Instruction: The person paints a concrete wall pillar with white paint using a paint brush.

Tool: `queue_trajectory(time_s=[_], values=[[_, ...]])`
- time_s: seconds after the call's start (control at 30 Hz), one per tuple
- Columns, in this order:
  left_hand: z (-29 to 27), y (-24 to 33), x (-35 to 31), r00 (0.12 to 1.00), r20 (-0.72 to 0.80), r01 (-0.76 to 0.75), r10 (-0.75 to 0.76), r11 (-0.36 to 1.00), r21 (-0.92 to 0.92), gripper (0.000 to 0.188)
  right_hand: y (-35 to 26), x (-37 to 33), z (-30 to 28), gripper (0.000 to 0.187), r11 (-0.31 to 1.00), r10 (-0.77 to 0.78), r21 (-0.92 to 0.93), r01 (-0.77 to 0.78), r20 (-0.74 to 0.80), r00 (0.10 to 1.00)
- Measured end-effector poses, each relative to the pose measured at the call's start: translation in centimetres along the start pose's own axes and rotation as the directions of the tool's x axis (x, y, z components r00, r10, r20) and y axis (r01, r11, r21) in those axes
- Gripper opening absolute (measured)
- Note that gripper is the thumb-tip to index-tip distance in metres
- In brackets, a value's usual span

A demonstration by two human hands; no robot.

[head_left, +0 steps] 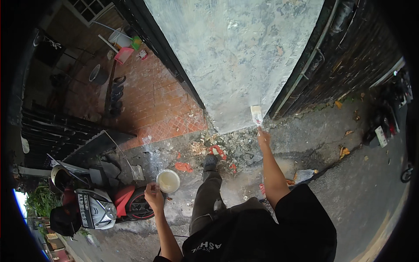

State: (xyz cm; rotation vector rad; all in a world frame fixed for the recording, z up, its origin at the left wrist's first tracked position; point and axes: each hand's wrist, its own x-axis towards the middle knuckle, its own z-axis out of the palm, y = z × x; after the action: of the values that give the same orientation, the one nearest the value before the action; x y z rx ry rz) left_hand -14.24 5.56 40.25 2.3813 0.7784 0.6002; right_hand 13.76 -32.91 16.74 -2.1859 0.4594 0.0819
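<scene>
My right hand (263, 136) is closed round the handle of a paintbrush (256, 112), its pale bristles up against the lower right part of a wall (235, 52). Patchy white and grey-blue paint covers that wall. At the lower left, my left hand (153, 194) grips the rim of a small round tub (168, 180) with cream-coloured liquid inside. The tub hangs over the ground, away from the wall.
A red and silver motorbike (104, 209) stands close by on the left. Paint flakes and red scraps (183, 167) litter the ground by my foot (210, 162). Beyond the wall's left edge, a tiled porch (157, 100) holds a pink dustpan (124, 55) and buckets. Dark corrugated sheeting (349, 65) rises at right.
</scene>
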Motion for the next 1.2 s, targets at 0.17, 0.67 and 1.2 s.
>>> queue_trajectory(time_s=[0.17,0.67,1.2], values=[[-1.4,-2.2,-1.4,0.992,-0.064,0.114,-0.112,0.993,0.033,0.008,-3.0,-6.9,2.3,0.046,0.9,-0.07,0.435,0.023,0.092,0.993],[-3.2,-4.2,-2.7,0.987,-0.017,0.163,-0.163,0.983,0.081,0.013,-9.4,-6.3,5.7,0.052,0.916,-0.089,0.402,0.001,0.201,0.976],[1.2,-0.6,-0.1,0.992,-0.024,0.119,-0.122,0.99,-0.075,0.011,-31.0,-16.7,-16.3,0.035,0.671,-0.305,0.73,-0.131,0.432,0.849]])
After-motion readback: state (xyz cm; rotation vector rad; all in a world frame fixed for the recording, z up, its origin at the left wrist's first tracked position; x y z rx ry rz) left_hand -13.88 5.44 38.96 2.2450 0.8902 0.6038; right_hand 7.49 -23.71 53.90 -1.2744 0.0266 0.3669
